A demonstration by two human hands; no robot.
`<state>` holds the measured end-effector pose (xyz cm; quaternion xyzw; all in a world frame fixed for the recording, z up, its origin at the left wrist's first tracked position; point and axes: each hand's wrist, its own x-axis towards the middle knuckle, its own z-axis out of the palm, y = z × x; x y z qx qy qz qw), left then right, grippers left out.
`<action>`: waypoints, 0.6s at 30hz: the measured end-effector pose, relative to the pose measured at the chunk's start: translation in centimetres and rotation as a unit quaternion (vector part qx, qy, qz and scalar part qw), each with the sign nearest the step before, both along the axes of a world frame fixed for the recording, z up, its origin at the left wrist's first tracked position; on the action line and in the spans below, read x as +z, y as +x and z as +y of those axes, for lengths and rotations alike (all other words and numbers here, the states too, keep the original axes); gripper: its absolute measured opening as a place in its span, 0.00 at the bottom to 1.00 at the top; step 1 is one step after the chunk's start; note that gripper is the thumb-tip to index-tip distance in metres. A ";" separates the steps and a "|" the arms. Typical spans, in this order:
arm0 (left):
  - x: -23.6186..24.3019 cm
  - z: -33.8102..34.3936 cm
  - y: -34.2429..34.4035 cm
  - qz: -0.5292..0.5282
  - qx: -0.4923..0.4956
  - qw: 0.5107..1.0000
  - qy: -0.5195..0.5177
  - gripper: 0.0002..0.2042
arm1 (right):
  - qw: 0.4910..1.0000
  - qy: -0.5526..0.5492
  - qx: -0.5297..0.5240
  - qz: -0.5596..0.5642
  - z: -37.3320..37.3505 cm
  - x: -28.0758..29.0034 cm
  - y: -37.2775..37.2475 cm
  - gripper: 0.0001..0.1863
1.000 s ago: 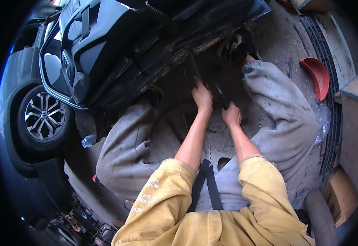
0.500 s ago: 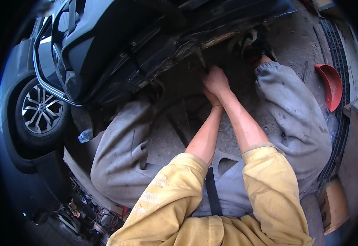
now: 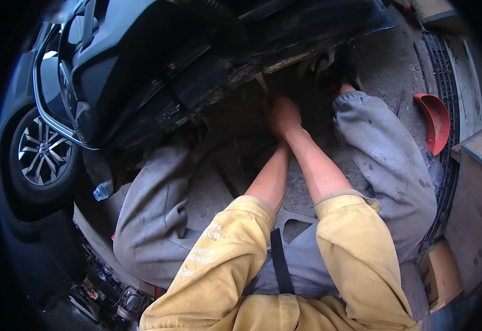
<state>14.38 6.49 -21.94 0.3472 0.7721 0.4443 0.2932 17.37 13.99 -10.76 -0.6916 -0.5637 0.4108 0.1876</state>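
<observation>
My right hand (image 3: pixel 286 113) is closed round the dark end of a narrow metal hand tool (image 3: pixel 261 81). The tool's pale, flat end reaches up to the lower edge of a dark car body (image 3: pixel 197 91); its exact kind is hard to make out in the shadow. Tucked in under the right hand, my left hand (image 3: pixel 277 131) shows only in part, with its fingers hidden. Both hands are pressed together between my knees, just below the car's edge. A pale bare strip (image 3: pixel 289 63) runs along that edge above the hands.
A dark car with a spoked wheel (image 3: pixel 44 148) stands at the left, a clear plastic cup (image 3: pixel 103 191) near it. On the right lie a red curved piece (image 3: pixel 435 122), a black ribbed strip (image 3: pixel 442 83) and a cardboard box (image 3: pixel 442 273). Clutter (image 3: pixel 133 300) fills the lower left.
The whole view has shifted, so the scene sits slightly more to the left and mostly lower. The hands stay together at the tool, which still meets the car's lower edge.
</observation>
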 end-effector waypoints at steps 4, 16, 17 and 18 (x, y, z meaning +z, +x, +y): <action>5.6 -1.8 -0.2 -0.101 -0.047 0.994 -0.013 0.17 | 0.999 -0.033 -0.030 -0.012 -2.6 5.1 0.0 0.19; 22.1 1.3 -8.8 -0.712 0.013 0.700 0.059 0.14 | 0.991 -0.097 -0.092 -0.014 -13.9 10.4 4.2 0.20; 21.9 1.5 -8.6 -0.721 0.014 0.690 0.065 0.13 | 0.991 -0.100 -0.080 -0.025 -14.9 9.9 4.1 0.21; 21.7 1.8 -8.5 -0.730 0.016 0.679 0.070 0.12 | 0.992 -0.102 -0.063 -0.027 -15.6 9.5 4.0 0.20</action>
